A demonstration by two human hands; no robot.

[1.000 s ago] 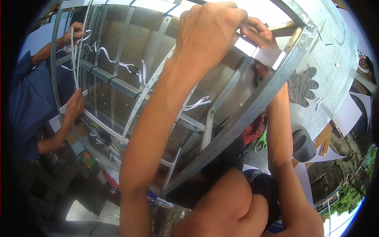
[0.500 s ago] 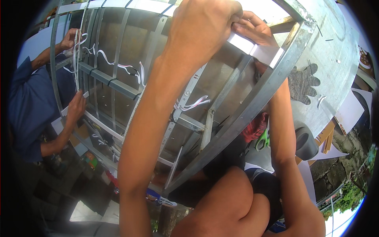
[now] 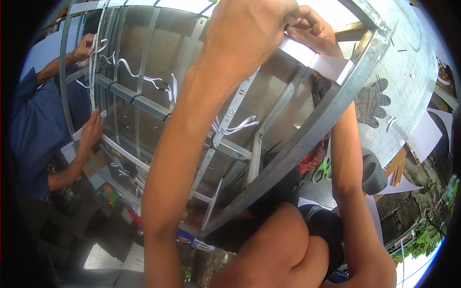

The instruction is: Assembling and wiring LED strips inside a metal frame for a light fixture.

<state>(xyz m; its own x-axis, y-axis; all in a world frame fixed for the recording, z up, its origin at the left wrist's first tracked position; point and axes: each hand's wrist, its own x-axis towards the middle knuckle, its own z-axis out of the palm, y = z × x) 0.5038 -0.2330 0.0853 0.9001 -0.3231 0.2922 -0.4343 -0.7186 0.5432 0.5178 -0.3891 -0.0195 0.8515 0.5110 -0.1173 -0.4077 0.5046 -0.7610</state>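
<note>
At the top of the view my left hand [image 3: 259,21] is closed, its fingertips mostly hidden behind the hand. My right hand [image 3: 314,33] meets it there, fingers curled in a pinch. A small dark bit shows between the hands, too small to name. Just beneath them runs a flat white strip [image 3: 300,52], its bent end resting by the bar of a grey metal frame [image 3: 307,129]. My right forearm passes behind that bar. Across the frame, light strips [image 3: 230,113] carry loose white wires [image 3: 245,125], and black ties [image 3: 136,97] circle some bars.
At left a co-worker's hands [image 3: 92,129] hold another strip on the frame. A grey knitted glove [image 3: 372,103] lies on the metal table [image 3: 408,62]. Green-handled scissors [image 3: 321,172] and a dark grey container [image 3: 373,177] are near my right forearm; a blue-handled tool [image 3: 192,240] sits low by my left.
The near part of the frame and the white strip's bent end have shifted slightly right. My hands stay together at the same spot, with small finger movements.
</note>
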